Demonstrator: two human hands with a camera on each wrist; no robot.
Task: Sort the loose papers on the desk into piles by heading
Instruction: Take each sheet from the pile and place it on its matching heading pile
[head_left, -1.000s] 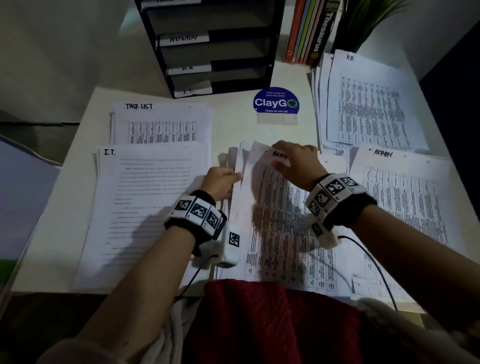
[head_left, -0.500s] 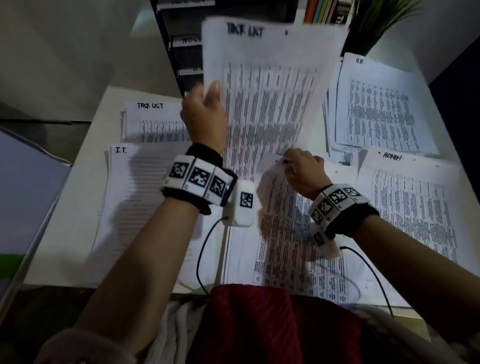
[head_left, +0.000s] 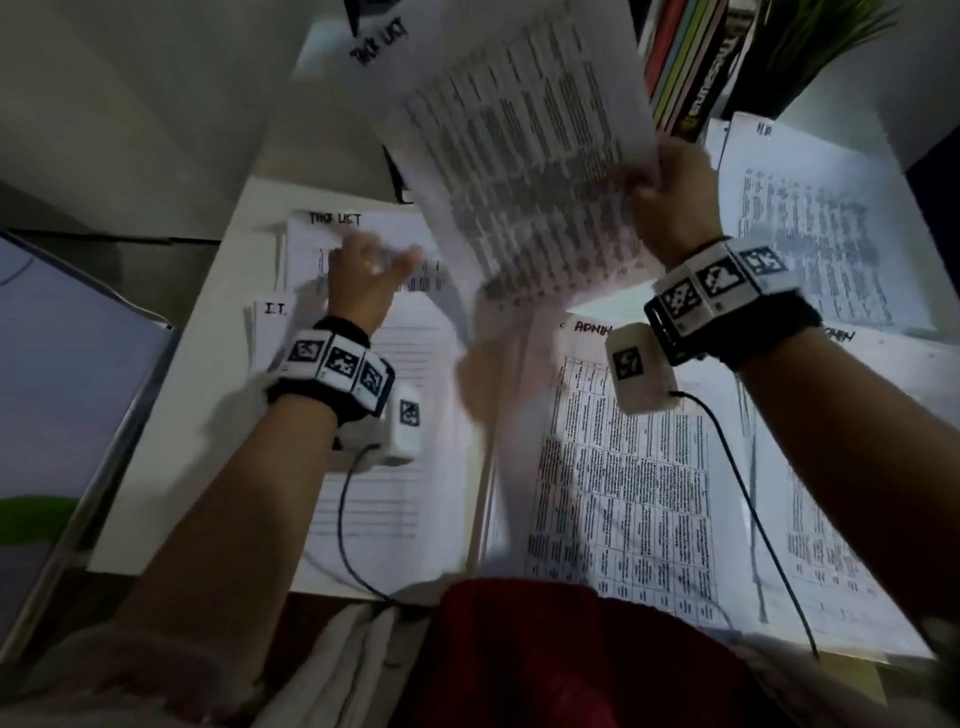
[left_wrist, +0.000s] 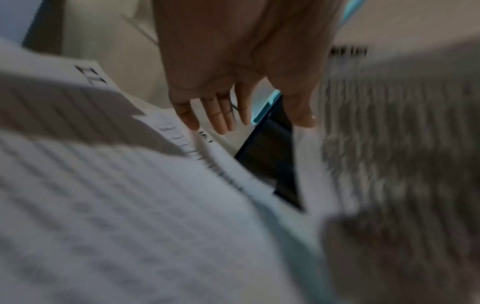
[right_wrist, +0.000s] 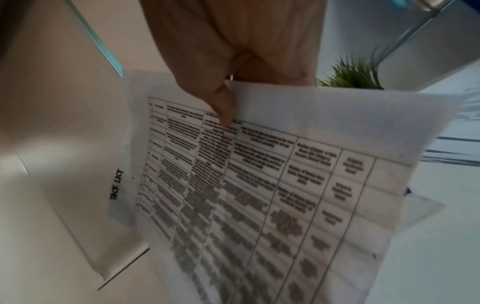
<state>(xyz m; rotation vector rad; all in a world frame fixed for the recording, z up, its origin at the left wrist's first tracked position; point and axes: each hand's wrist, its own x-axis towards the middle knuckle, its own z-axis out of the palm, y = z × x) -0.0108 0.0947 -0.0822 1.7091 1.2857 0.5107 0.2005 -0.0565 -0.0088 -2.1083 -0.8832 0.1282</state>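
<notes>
With the right hand (head_left: 670, 202) pinching the Task List sheet (head_left: 524, 150) aloft by its edge, the spread, empty left hand (head_left: 363, 280) over the Task List pile (head_left: 332, 228) should steady that pile while the sheet lands square, heading matching.

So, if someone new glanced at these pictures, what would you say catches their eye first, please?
Probably the TASK LIST sheet held up in the air above the desk, pinched at its edge by the right hand. Next, the left hand, fingers spread and holding nothing, over the TASK LIST pile at the desk's far left. Around them lie headed piles: I.T. pile near left, ADMIN pile in the middle.
</notes>
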